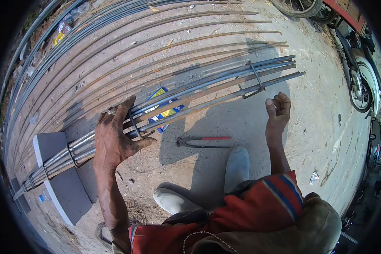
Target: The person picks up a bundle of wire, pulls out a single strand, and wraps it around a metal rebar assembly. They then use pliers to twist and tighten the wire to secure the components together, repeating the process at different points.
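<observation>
My left hand (114, 139) spans a bundle of long steel reinforcing bars (216, 85), with finger and thumb about a bent steel stirrup (135, 122) that rings the bars. A second stirrup (256, 75) hangs tilted around the bars near their right end. More stirrups (71, 155) circle the bundle to the left of my hand. Off to the right, below the bar ends, my right hand (278, 109) is raised with its fingers curled in and nothing visible in them. Pincers (204, 142) with one red and one black handle lie on the ground between my hands.
A grey block (65, 175) stands under the bundle's left part. Many loose bars (178, 41) lie across the ground beyond. A blue and yellow packet (167, 111) is under the bundle. My shoes (237, 167) are close below the pincers. A motorcycle (364, 80) stands at right.
</observation>
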`<state>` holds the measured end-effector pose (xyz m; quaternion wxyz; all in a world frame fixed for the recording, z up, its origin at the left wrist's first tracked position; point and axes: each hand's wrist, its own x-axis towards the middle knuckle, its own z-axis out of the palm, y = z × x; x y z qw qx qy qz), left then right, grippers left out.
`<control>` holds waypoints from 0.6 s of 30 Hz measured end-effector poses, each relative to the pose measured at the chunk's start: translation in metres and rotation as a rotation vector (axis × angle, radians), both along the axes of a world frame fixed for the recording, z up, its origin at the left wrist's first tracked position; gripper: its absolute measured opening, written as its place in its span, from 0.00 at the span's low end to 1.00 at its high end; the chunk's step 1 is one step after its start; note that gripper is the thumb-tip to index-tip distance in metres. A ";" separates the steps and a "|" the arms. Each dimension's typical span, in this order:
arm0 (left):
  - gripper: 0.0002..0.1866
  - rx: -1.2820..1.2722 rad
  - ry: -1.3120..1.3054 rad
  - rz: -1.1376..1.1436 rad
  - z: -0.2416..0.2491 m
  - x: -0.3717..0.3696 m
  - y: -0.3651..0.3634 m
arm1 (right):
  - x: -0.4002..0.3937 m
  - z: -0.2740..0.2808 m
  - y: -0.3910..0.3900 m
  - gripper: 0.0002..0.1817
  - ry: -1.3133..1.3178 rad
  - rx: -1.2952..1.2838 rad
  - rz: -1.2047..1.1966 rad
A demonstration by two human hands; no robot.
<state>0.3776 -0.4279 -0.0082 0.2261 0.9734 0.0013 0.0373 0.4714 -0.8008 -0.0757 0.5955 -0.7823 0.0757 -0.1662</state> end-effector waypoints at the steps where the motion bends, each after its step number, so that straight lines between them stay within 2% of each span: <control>1: 0.58 -0.027 0.027 0.023 0.001 0.001 -0.002 | 0.004 -0.004 -0.003 0.29 0.014 -0.096 0.100; 3: 0.57 -0.078 0.080 0.074 0.005 0.003 -0.007 | 0.011 -0.013 -0.007 0.29 0.041 -0.281 0.304; 4: 0.57 -0.063 0.044 0.067 0.002 0.004 -0.006 | 0.013 -0.019 -0.005 0.29 -0.066 -0.292 0.327; 7: 0.57 -0.069 0.074 0.075 0.006 0.005 -0.012 | 0.025 -0.010 0.005 0.24 -0.014 -0.327 0.397; 10: 0.54 -0.013 0.046 0.049 0.007 0.007 -0.013 | 0.033 0.002 0.008 0.19 0.093 -0.392 0.406; 12: 0.52 -0.022 0.052 0.087 0.008 0.005 -0.013 | 0.027 0.001 0.008 0.16 -0.119 -0.426 0.272; 13: 0.52 -0.054 0.051 0.107 0.005 0.005 -0.012 | 0.015 0.007 0.013 0.18 -0.333 -0.392 0.263; 14: 0.57 -0.074 0.015 0.124 -0.008 0.002 -0.006 | 0.002 0.021 0.023 0.22 -0.405 -0.329 0.332; 16: 0.59 0.011 0.002 0.091 -0.004 0.004 -0.009 | -0.013 0.041 0.050 0.32 -0.574 -0.537 0.423; 18: 0.62 0.057 -0.016 -0.002 -0.005 0.010 -0.013 | -0.021 0.064 0.075 0.45 -0.413 -0.853 0.533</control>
